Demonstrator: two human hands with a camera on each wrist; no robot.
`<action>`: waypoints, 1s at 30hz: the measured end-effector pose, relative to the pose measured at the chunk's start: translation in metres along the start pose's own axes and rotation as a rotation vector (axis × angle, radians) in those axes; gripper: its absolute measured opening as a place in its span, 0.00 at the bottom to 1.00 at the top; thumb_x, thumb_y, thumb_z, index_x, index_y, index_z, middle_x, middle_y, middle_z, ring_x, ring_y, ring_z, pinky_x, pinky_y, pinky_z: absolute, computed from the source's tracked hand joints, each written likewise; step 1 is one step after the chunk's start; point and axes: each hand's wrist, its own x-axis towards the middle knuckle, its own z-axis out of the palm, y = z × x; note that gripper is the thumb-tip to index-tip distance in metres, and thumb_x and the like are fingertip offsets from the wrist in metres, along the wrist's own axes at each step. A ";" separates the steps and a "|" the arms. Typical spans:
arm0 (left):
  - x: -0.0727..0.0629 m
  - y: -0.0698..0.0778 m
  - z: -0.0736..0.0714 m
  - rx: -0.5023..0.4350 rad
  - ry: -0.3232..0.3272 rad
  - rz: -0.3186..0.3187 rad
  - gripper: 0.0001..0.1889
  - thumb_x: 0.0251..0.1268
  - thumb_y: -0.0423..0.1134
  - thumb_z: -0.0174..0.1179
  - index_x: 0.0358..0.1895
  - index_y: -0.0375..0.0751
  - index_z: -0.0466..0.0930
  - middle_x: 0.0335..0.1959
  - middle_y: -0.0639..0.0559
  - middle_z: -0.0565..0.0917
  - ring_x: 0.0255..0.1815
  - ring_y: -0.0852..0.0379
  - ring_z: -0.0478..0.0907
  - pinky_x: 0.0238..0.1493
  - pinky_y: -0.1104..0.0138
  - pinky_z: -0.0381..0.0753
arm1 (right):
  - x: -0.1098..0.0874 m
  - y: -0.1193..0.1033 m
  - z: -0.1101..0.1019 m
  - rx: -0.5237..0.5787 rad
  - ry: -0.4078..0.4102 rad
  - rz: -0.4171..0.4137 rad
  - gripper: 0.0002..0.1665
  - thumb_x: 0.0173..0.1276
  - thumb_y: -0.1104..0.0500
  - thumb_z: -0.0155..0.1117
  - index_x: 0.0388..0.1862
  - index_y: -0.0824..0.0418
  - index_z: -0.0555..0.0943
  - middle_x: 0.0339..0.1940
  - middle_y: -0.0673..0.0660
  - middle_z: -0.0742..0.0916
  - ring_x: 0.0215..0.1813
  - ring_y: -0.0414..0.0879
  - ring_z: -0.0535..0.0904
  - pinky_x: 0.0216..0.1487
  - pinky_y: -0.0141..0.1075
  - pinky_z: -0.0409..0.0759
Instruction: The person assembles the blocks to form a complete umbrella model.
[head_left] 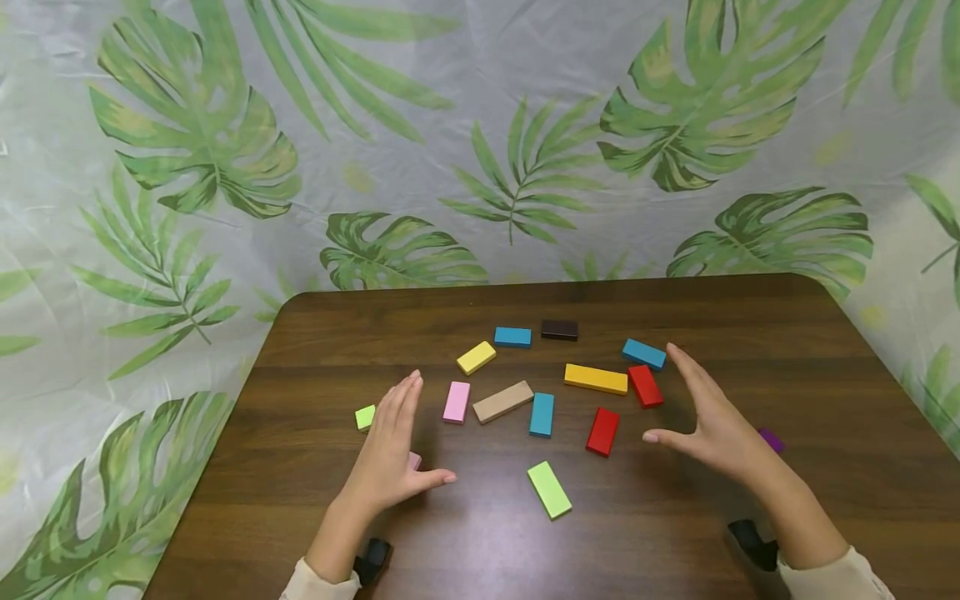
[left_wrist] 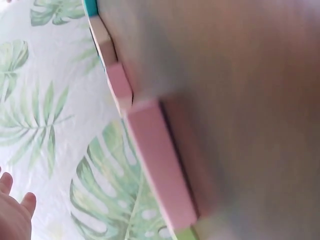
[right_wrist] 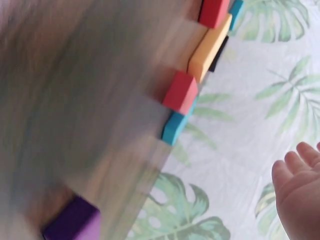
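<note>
Fingers straight and grasping nothing, your left hand and right hand flank most of the scattered colored blocks, mid-frame on the bench | Step, apparently: poised before a pickup | Next move seemingly calls for lowering to one and pinching it

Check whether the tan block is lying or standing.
Lying: the tan block rests on the table with a long face upward.

The person's left hand and right hand stand well apart, fingers extended, thumbs spread inward; both forearms angle inward from pale sleeves.
</note>
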 end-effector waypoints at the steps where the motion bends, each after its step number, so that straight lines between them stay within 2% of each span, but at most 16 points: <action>1: -0.001 0.003 0.002 -0.019 -0.006 -0.024 0.60 0.39 0.76 0.51 0.69 0.33 0.43 0.69 0.44 0.50 0.67 0.46 0.48 0.64 0.56 0.44 | -0.001 -0.001 0.002 0.008 -0.001 0.005 0.67 0.45 0.52 0.75 0.72 0.47 0.38 0.71 0.61 0.49 0.68 0.64 0.44 0.53 0.66 0.51; 5: -0.006 0.013 0.007 -0.094 -0.026 -0.115 0.62 0.36 0.73 0.58 0.70 0.38 0.40 0.69 0.44 0.49 0.67 0.46 0.47 0.62 0.51 0.50 | -0.003 -0.001 0.011 0.035 -0.010 0.032 0.66 0.45 0.51 0.75 0.72 0.43 0.38 0.71 0.61 0.50 0.68 0.65 0.45 0.52 0.66 0.54; 7: -0.007 0.017 0.009 -0.139 -0.025 -0.147 0.63 0.34 0.69 0.64 0.70 0.39 0.39 0.69 0.45 0.48 0.67 0.47 0.47 0.59 0.49 0.57 | -0.004 -0.001 0.015 0.049 -0.006 0.041 0.65 0.44 0.51 0.75 0.72 0.44 0.40 0.71 0.62 0.51 0.68 0.65 0.46 0.52 0.66 0.54; 10: -0.009 0.022 0.013 -0.209 -0.017 -0.186 0.64 0.32 0.62 0.70 0.71 0.41 0.39 0.70 0.46 0.47 0.67 0.47 0.46 0.55 0.47 0.60 | -0.005 0.000 0.021 0.067 0.005 0.051 0.65 0.44 0.52 0.75 0.72 0.44 0.42 0.70 0.63 0.53 0.67 0.65 0.47 0.52 0.66 0.54; 19: -0.014 0.033 0.029 -0.325 -0.011 -0.244 0.63 0.31 0.58 0.73 0.71 0.43 0.40 0.69 0.45 0.48 0.68 0.50 0.46 0.58 0.46 0.57 | -0.010 0.005 0.037 0.098 0.028 0.041 0.61 0.42 0.54 0.76 0.71 0.49 0.50 0.69 0.58 0.58 0.66 0.61 0.53 0.54 0.63 0.56; 21: -0.015 0.036 0.033 -0.349 -0.013 -0.252 0.64 0.30 0.55 0.74 0.71 0.43 0.40 0.70 0.47 0.48 0.68 0.50 0.46 0.58 0.46 0.57 | -0.011 0.006 0.040 0.104 0.031 0.036 0.60 0.42 0.53 0.76 0.71 0.52 0.51 0.68 0.58 0.59 0.66 0.60 0.54 0.56 0.59 0.57; 23: -0.016 0.039 0.037 -0.368 -0.016 -0.264 0.64 0.29 0.53 0.75 0.71 0.43 0.41 0.70 0.48 0.48 0.68 0.51 0.46 0.58 0.46 0.56 | -0.011 0.006 0.043 0.114 0.030 0.028 0.59 0.43 0.53 0.76 0.70 0.54 0.52 0.68 0.58 0.60 0.65 0.59 0.56 0.61 0.46 0.59; 25: -0.017 0.042 0.041 -0.388 -0.023 -0.278 0.64 0.29 0.53 0.75 0.71 0.44 0.41 0.70 0.50 0.48 0.68 0.52 0.47 0.59 0.47 0.56 | -0.011 0.007 0.046 0.131 0.026 0.016 0.58 0.43 0.53 0.75 0.70 0.58 0.53 0.67 0.58 0.61 0.65 0.59 0.57 0.62 0.32 0.58; 26: -0.018 0.043 0.043 -0.395 -0.029 -0.281 0.63 0.29 0.54 0.75 0.71 0.44 0.41 0.69 0.50 0.48 0.68 0.52 0.47 0.59 0.48 0.55 | -0.011 0.008 0.048 0.137 0.023 0.012 0.57 0.44 0.53 0.75 0.69 0.59 0.53 0.67 0.59 0.61 0.64 0.59 0.58 0.61 0.29 0.58; 28: -0.019 0.046 0.048 -0.411 -0.040 -0.288 0.63 0.30 0.57 0.73 0.71 0.45 0.40 0.69 0.50 0.48 0.68 0.51 0.47 0.60 0.48 0.55 | -0.010 0.009 0.051 0.144 0.017 0.013 0.56 0.44 0.53 0.75 0.69 0.60 0.54 0.66 0.59 0.62 0.64 0.60 0.59 0.60 0.28 0.58; 30: -0.020 0.049 0.053 -0.434 -0.055 -0.299 0.62 0.32 0.59 0.72 0.71 0.47 0.40 0.70 0.49 0.47 0.68 0.52 0.46 0.60 0.48 0.55 | -0.010 0.010 0.054 0.147 0.011 0.024 0.55 0.45 0.52 0.74 0.69 0.61 0.54 0.66 0.60 0.63 0.63 0.61 0.60 0.60 0.38 0.61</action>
